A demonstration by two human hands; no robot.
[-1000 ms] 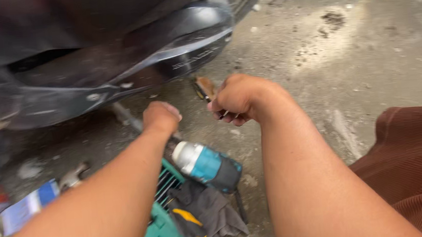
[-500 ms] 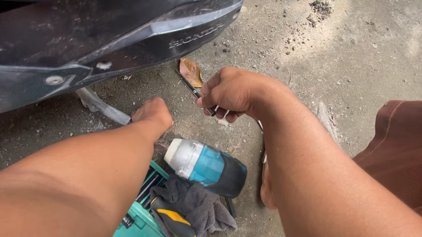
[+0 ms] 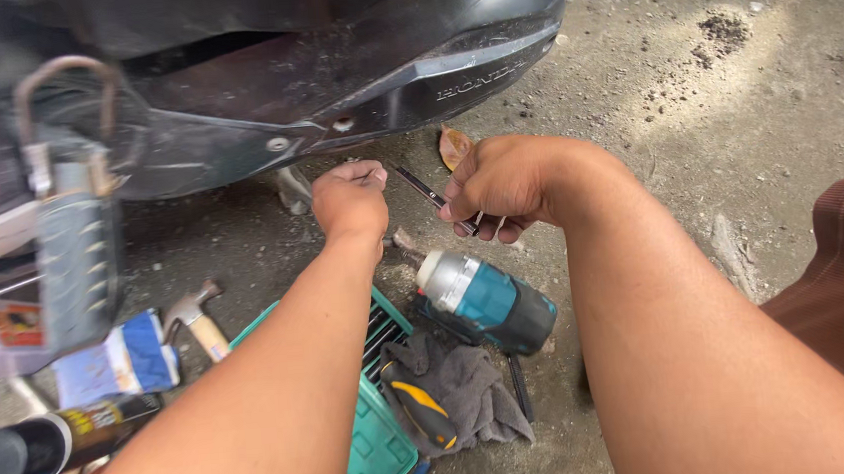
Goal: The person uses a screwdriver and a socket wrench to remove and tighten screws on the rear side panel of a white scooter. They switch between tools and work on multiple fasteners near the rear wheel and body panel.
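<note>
Right hand (image 3: 503, 182) grip pinching thin tool (image 3: 429, 194) | left hand (image 3: 351, 197) fisted under scooter panel (image 3: 408, 58) edge

We close our left hand (image 3: 351, 198) into a fist under the scooter panel (image 3: 350, 82); our right hand (image 3: 498, 181) grips a thin dark tool (image 3: 425, 189) above the teal power driver (image 3: 487, 300).
</note>
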